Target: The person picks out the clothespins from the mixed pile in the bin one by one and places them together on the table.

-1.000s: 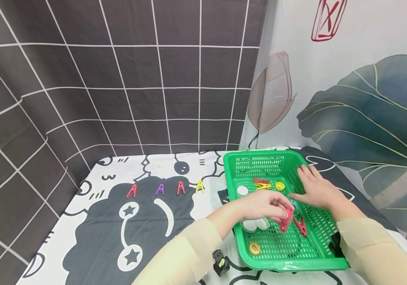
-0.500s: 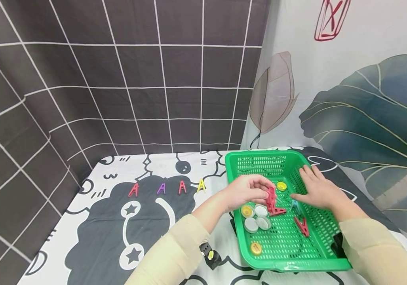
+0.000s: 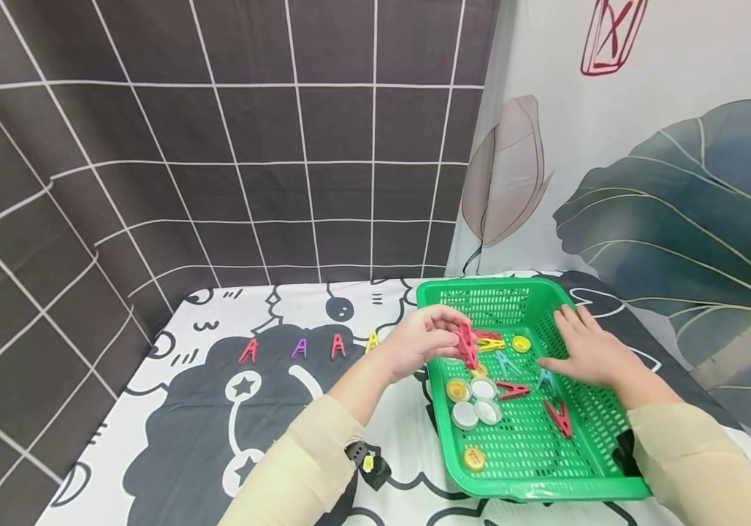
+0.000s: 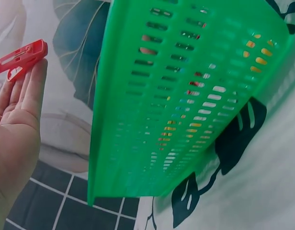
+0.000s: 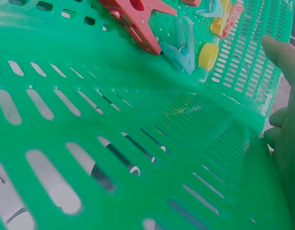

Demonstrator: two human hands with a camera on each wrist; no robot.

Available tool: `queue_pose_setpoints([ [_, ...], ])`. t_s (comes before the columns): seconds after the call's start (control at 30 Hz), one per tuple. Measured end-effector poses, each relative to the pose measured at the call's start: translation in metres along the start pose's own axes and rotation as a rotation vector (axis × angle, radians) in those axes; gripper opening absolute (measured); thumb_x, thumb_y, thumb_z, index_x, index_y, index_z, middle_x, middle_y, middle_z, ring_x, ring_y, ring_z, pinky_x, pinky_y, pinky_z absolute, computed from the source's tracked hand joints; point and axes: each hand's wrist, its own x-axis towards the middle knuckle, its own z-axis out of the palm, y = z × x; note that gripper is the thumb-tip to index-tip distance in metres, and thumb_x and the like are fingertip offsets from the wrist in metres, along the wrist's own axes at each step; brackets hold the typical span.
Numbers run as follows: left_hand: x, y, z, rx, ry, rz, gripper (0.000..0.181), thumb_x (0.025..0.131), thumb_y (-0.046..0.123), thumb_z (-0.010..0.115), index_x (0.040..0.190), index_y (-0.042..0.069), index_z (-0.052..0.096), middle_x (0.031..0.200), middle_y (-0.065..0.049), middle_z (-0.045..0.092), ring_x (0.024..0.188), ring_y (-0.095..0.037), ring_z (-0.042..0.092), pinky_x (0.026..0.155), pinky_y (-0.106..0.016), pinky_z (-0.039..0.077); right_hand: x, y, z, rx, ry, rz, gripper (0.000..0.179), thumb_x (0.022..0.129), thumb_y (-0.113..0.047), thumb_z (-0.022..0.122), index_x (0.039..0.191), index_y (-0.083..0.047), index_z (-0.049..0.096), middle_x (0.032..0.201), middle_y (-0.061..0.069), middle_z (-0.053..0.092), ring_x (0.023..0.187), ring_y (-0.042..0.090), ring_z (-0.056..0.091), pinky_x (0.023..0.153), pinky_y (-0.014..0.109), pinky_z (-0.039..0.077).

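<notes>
My left hand pinches a red clothespin over the left rim of a green basket. The left wrist view shows this red clothespin at the fingertips, beside the basket's outer wall. On the basket's right rim rests my right hand, fingers straight and thumb toward the inside. Inside the basket lie red clothespins, blue clothespins, a yellow clothespin, white caps and yellow caps.
Left of the basket, several clothespins stand apart in a row on the patterned cloth, among them a red clothespin and a purple clothespin. A dark tiled-pattern curtain hangs behind the table.
My left hand has lifted the red clothespin from the basket's middle and carried it left to above the left rim. My right hand has stayed in place on the right rim.
</notes>
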Motion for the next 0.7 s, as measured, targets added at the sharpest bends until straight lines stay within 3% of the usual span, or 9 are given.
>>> queue_pose_setpoints([
  [0.23, -0.008, 0.001, -0.014, -0.079, 0.067, 0.045, 0.034, 0.086, -0.006, 0.045, 0.118, -0.017, 0.045, 0.1, -0.016, 0.062, 0.092, -0.022, 0.065, 0.086, -0.039, 0.049, 0.0, 0.0, -0.001, 0.006, -0.003, -0.005, 0.1, 0.083, -0.058, 0.058, 0.139, 0.016, 0.022, 0.144, 0.038, 0.013, 0.133, 0.053, 0.003, 0.1, 0.066, 0.017],
  [0.47, -0.018, 0.0, -0.03, -0.125, 0.128, 0.065, 0.034, 0.084, -0.01, 0.041, 0.116, -0.019, 0.043, 0.096, -0.01, 0.063, 0.089, -0.017, 0.064, 0.085, -0.038, 0.05, -0.001, 0.0, 0.0, 0.006, 0.002, -0.01, 0.1, 0.083, -0.058, 0.058, 0.139, 0.016, 0.022, 0.144, 0.038, 0.013, 0.133, 0.053, 0.003, 0.1, 0.066, 0.017],
  [0.7, -0.029, -0.011, -0.051, -0.115, 0.182, 0.109, 0.035, 0.082, -0.009, 0.039, 0.116, -0.02, 0.042, 0.093, -0.008, 0.062, 0.087, -0.017, 0.065, 0.084, -0.039, 0.05, 0.0, 0.0, 0.0, 0.004, 0.002, -0.005, 0.1, 0.083, -0.058, 0.058, 0.139, 0.016, 0.022, 0.144, 0.038, 0.013, 0.133, 0.053, 0.003, 0.1, 0.066, 0.017],
])
